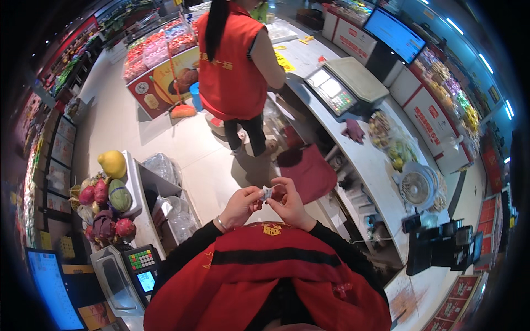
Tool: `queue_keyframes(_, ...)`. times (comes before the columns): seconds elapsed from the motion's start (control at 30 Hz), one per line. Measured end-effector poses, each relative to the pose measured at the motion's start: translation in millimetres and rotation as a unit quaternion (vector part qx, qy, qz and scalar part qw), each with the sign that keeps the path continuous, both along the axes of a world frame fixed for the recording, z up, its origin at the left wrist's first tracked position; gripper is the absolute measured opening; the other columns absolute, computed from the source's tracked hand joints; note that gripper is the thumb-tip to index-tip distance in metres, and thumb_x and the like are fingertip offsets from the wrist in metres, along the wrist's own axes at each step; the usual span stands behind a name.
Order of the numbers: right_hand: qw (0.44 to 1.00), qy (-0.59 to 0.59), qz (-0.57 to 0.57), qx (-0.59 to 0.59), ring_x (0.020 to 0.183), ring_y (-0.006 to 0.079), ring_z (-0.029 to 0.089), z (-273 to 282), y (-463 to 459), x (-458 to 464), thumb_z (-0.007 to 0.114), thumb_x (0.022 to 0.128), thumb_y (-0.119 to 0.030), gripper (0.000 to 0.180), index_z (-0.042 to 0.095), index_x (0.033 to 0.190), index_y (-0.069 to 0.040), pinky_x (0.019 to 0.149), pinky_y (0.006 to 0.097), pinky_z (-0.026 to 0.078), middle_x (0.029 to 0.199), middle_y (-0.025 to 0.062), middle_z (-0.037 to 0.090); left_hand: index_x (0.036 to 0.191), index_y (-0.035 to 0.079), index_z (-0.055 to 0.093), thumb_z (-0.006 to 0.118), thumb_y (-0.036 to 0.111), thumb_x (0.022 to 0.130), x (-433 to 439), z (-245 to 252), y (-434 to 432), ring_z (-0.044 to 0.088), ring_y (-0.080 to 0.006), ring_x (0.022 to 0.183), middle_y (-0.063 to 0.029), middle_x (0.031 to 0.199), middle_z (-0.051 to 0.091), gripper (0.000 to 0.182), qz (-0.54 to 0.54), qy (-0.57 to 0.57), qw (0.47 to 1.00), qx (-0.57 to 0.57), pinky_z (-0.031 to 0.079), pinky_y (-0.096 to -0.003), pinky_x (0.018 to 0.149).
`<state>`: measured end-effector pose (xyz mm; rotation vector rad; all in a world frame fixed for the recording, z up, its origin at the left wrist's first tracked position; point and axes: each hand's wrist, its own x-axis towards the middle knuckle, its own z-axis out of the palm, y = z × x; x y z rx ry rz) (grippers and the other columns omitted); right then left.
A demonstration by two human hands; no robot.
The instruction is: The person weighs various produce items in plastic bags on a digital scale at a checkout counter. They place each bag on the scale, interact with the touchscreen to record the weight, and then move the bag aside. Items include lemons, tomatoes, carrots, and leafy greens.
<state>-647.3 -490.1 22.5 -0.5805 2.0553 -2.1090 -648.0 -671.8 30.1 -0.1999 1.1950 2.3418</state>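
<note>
Just beyond my red vest, both hands meet around a small whitish printed slip or wrapper (267, 193); its exact kind is too small to tell. My left hand (244, 203) pinches its left side between thumb and fingertips, and a bracelet circles that wrist. My right hand (287, 201) has its thumb against the lower right of the slip, with the index finger arched above it. Below the hands lies the pale floor, and a dark red cloth-like cover (312, 173) is just past the right hand.
A person in a red vest (234, 70) stands ahead, back turned. Along the right runs a white counter (352, 159) with a weighing scale (331, 91), bagged produce and a fan (415, 188). At left are fruit (120, 194), another scale (118, 281) and plastic bags (178, 219).
</note>
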Motion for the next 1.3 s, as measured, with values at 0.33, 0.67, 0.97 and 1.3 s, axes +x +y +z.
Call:
queue_keyframes(0.33,0.985,0.042,0.161,0.045,0.087,0.0178,0.066,6,-94,-73,0.062,0.087,0.000,0.044,0.040,0.125,-0.004,0.079,0.0296,0.052,0.090,0.0108,0.064,0.097,-0.004,0.067,0.066,0.003,0.088,-5,-17,-80,0.062,-0.0108,0.081,-0.0062,0.090,0.068,0.011,0.214,0.170,0.935,-0.227,0.049,-0.0238,0.075)
queue_keyframes(0.67,0.956,0.005,0.295,0.003,0.078,0.0127,0.065,-10,-156,-186,0.062,0.091,-0.008,0.020,0.059,0.110,-0.003,0.070,0.0266,0.053,0.089,0.0077,0.066,0.089,-0.003,0.066,0.067,0.003,0.088,-76,-17,-139,0.057,-0.0072,0.075,-0.0030,0.082,0.062,0.006,0.227,0.183,0.892,-0.347,0.046,-0.0218,0.069)
queue_keyframes(0.97,0.817,-0.394,0.395,-0.149,0.071,0.0135,0.061,-24,-190,-311,0.062,0.094,-0.018,0.018,0.059,0.095,-0.001,0.069,0.0278,0.052,0.085,0.0048,0.062,0.083,0.000,0.065,0.075,0.000,0.075,-197,8,-166,0.057,-0.0160,0.074,-0.0082,0.080,0.061,0.012,0.223,0.349,0.735,-0.536,0.044,-0.0271,0.066)
queue_keyframes(1.3,0.867,-0.294,0.395,-0.077,0.081,0.0152,0.065,-30,-217,-385,0.062,0.091,-0.005,0.014,0.059,0.102,0.004,0.075,0.0285,0.056,0.092,0.0096,0.064,0.092,0.004,0.068,0.079,0.006,0.071,-264,4,-189,0.063,-0.0262,0.076,-0.0084,0.080,0.066,0.024,0.236,0.352,0.655,-0.626,0.049,-0.0338,0.068)
